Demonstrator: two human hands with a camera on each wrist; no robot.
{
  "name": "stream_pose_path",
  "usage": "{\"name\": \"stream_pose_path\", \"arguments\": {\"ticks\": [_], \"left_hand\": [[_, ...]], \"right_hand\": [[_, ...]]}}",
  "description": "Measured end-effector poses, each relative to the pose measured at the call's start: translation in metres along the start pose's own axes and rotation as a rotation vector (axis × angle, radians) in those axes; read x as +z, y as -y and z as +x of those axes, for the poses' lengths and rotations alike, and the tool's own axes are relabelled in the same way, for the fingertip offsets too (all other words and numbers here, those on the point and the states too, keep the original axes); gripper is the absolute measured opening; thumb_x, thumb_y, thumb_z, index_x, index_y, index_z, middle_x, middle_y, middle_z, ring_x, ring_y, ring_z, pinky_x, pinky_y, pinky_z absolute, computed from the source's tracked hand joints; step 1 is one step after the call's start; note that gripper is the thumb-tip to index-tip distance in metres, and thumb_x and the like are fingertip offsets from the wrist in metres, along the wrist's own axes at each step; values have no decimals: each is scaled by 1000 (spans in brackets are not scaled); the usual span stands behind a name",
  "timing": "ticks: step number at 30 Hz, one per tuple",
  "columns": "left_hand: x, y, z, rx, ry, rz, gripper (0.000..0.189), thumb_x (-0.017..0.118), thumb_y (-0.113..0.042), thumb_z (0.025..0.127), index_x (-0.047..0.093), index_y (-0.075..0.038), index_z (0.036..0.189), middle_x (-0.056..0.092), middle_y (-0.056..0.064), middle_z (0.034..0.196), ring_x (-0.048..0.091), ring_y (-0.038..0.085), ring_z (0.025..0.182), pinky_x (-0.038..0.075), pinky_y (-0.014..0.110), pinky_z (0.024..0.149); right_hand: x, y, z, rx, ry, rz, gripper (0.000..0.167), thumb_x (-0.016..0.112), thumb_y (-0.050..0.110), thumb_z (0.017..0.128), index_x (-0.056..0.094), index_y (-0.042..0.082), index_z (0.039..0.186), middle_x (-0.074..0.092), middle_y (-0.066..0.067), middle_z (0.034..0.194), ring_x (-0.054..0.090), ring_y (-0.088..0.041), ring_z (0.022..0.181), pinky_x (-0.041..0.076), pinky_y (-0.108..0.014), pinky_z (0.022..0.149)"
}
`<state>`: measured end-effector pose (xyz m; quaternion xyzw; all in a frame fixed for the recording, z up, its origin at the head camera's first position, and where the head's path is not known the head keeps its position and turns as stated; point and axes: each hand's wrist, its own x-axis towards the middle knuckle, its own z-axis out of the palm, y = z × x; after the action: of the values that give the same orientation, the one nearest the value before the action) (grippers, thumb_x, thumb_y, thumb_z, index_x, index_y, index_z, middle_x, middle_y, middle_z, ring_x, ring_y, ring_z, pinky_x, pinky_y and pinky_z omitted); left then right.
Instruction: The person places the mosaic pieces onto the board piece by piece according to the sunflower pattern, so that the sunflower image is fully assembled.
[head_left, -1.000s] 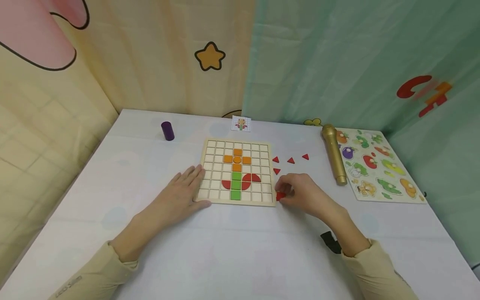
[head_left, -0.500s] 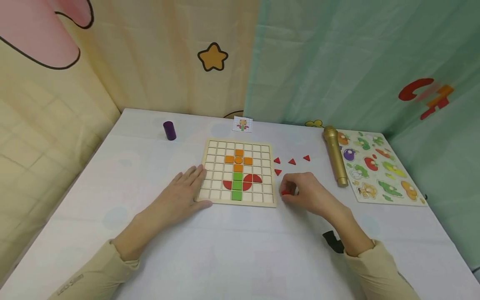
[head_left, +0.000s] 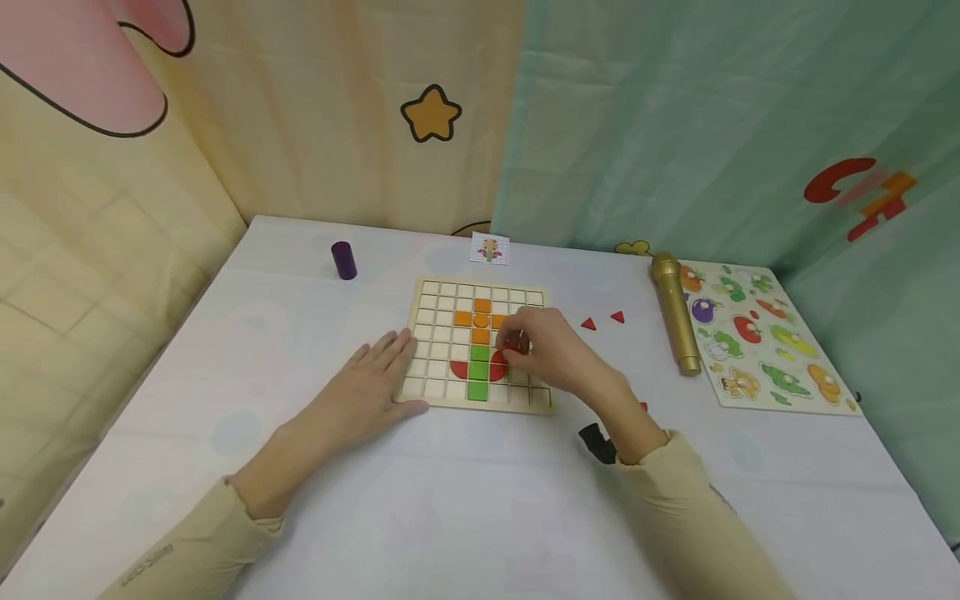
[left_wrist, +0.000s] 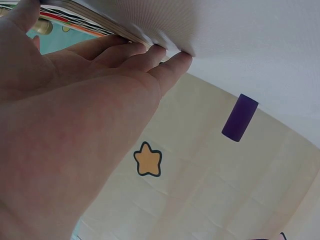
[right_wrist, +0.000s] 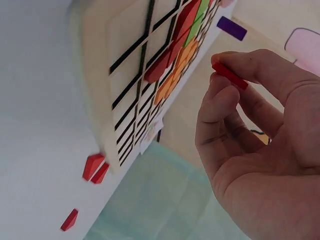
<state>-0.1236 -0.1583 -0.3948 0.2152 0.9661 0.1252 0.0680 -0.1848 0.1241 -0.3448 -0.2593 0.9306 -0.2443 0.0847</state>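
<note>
My right hand (head_left: 551,343) is over the right half of a wooden grid board (head_left: 450,402). Between its thumb and fingers it pinches a thin red puzzle piece (right_wrist: 230,75), seen edge-on in the right wrist view. On the board, green squares (head_left: 478,372) form a column with orange squares (head_left: 463,318) in a cross above it. A red quarter-circle piece (head_left: 459,368) lies left of the green column, and more red shows to its right, partly behind the hand. My left hand (head_left: 363,383) rests with extended fingers against the board's left edge, thumb at the near corner.
Small red triangles (head_left: 588,324) lie right of the board. A picture card (head_left: 490,249) and a purple cylinder (head_left: 344,261) are behind it. A gold microphone (head_left: 677,312) lies beside a vegetable puzzle board (head_left: 787,367). A black object (head_left: 597,443) sits by the right forearm.
My right hand has picked the red piece off the table beside the board and carried it left and away from me, over the grid. The left hand stays at the board's edge.
</note>
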Motion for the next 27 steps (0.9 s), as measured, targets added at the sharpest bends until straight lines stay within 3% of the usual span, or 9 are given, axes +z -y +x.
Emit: {"name": "stream_pose_path", "arguments": {"ticks": [6, 13, 19, 27], "left_hand": [[0, 2, -1, 20, -18, -10, 92, 65, -52, 102, 26, 4, 164, 23, 21, 173, 22, 42, 161, 22, 63, 128], [0, 4, -3, 21, -24, -11, 93, 65, -53, 102, 26, 4, 164, 23, 20, 173, 22, 42, 161, 22, 63, 129], [-1, 4, -2, 21, -20, -10, 93, 65, -52, 102, 26, 4, 164, 23, 21, 173, 22, 42, 161, 22, 63, 129], [-2, 3, -2, 21, -19, -3, 93, 65, -53, 102, 26, 4, 164, 23, 21, 174, 22, 42, 161, 22, 63, 129]], "right_hand": [[18, 20, 30, -47, -29, -55, 7, 74, 1, 92, 77, 6, 95, 65, -3, 89, 59, -20, 87, 53, -30, 76], [35, 36, 49, -53, -20, -107, 6, 76, 2, 90, 75, 7, 92, 63, -3, 88, 56, -20, 86, 52, -30, 78], [42, 35, 51, -76, -8, -94, 4, 75, 5, 92, 77, 7, 95, 66, -3, 91, 57, -18, 87, 54, -30, 80], [43, 27, 45, -96, -28, -15, 5, 77, 13, 95, 77, 9, 98, 67, -2, 88, 62, -15, 79, 54, -26, 72]]}}
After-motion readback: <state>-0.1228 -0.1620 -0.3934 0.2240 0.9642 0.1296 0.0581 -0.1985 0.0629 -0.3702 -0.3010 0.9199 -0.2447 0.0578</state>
